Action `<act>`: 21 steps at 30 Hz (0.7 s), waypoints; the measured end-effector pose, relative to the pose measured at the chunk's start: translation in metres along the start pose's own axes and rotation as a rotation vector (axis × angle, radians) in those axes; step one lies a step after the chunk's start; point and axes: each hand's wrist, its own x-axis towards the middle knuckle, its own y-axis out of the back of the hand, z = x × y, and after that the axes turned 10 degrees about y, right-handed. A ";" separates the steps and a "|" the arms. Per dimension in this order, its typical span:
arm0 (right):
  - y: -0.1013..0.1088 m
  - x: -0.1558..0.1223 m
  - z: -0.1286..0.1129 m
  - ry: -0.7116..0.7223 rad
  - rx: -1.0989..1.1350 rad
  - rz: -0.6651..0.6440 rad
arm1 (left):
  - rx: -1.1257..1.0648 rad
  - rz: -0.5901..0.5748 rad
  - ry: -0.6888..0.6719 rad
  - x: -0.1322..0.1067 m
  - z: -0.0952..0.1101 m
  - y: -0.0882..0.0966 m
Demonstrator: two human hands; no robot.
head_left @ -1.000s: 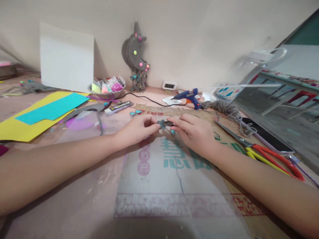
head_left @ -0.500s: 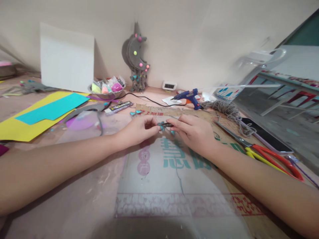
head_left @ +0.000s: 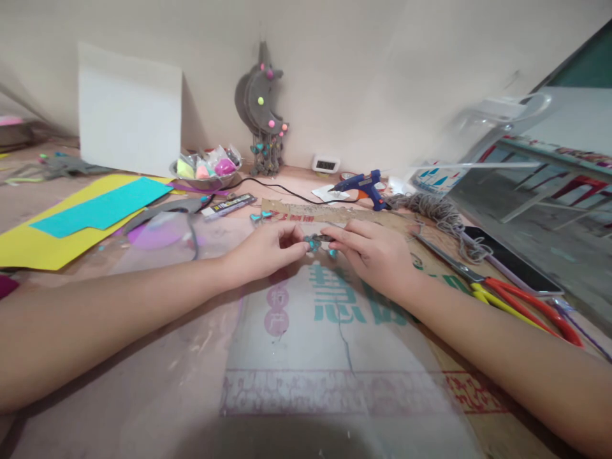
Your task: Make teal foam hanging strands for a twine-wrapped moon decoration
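Observation:
My left hand [head_left: 262, 254] pinches the edge of a small grey and turquoise piece [head_left: 313, 244] between thumb and fingers, just above the plastic-covered board [head_left: 296, 338]. From the other side my right hand [head_left: 377, 255] closes its fingers on a thin dark piece [head_left: 326, 238] whose tip meets the small piece. Whether this is a tool or part of the ornament I cannot make out. Under the right fingertips shows another turquoise bit [head_left: 333, 253]. A grey thread [head_left: 343, 338] runs over the plastic sheet below the hands.
Scissors [head_left: 482, 280], a phone [head_left: 521, 264] and grey yarn [head_left: 440, 217] lie at right. Behind stand a blue glue gun [head_left: 363, 186], a clock [head_left: 326, 164] and a grey moon ornament [head_left: 262, 102]. Leftward are a bowl [head_left: 206, 183], turquoise sheet [head_left: 105, 207] and white board [head_left: 129, 115].
The small piece has turned slightly between the fingers, with more of its turquoise and grey surface in sight. Both hands keep nearly the same place.

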 end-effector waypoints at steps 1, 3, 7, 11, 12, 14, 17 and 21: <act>0.000 0.000 0.000 -0.013 0.015 0.007 | -0.011 0.003 0.004 0.000 0.000 0.000; 0.000 0.000 0.000 -0.046 0.055 0.024 | -0.031 0.007 0.011 0.001 0.000 0.000; 0.000 -0.002 -0.001 -0.071 0.094 0.027 | -0.076 -0.023 0.046 0.001 0.000 0.000; 0.000 -0.001 -0.002 -0.034 0.076 0.024 | -0.062 -0.010 0.036 0.001 0.000 0.000; -0.001 -0.001 -0.003 -0.029 0.078 0.027 | -0.044 -0.003 0.027 0.001 0.000 0.000; -0.001 -0.001 -0.003 -0.028 0.075 0.026 | -0.018 -0.001 0.019 0.001 -0.001 0.000; -0.001 -0.001 -0.003 -0.022 0.060 0.006 | -0.010 -0.005 0.010 0.001 0.000 0.000; -0.002 -0.001 -0.003 -0.015 0.054 -0.010 | -0.004 0.000 -0.011 0.001 0.001 0.000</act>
